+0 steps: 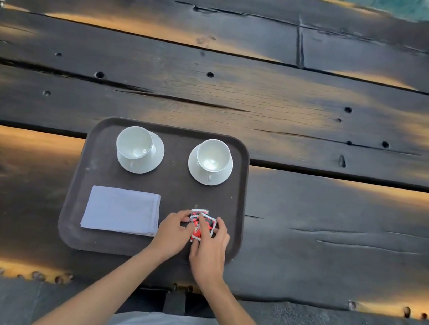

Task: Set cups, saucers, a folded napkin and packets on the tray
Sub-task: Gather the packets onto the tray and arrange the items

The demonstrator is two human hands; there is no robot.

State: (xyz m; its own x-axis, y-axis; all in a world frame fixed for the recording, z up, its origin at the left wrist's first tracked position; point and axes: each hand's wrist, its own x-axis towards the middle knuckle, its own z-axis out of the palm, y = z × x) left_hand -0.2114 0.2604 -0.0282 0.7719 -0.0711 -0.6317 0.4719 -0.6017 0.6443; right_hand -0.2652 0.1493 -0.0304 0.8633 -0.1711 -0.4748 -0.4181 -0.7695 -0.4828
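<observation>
A dark brown tray [76, 198] with rounded corners lies on a dark wooden desk [308, 230] made of wide planks, near the desk's front edge. On the far half of the tray there are two white saucers, and on each one a white cup stands upright and looks empty. The left cup [135, 142] sits on the left saucer [153, 159], a little toward the saucer's far left side, and the right cup [213, 155] sits on the right saucer [200, 174], about in its middle. The two sets are well apart from each other. On the near left part of the tray lies a folded napkin [121, 210], pale and rectangular, flat on the tray floor. Just beside it, on the near right part of the tray, lie small red, black and white packets [200, 223], which overlap each other in a small pile. Both hands are on this pile. The left hand [174, 229] comes from the left side with its fingers curled, and its fingertips touch the left edge of the packets. The right hand [209, 247] comes from the right side; its fingers are bent over the right side of the pile and its thumb lies along the near side of it, so the packets are between the two hands. I cannot tell if the packets are lifted or only pressed on the tray.
</observation>
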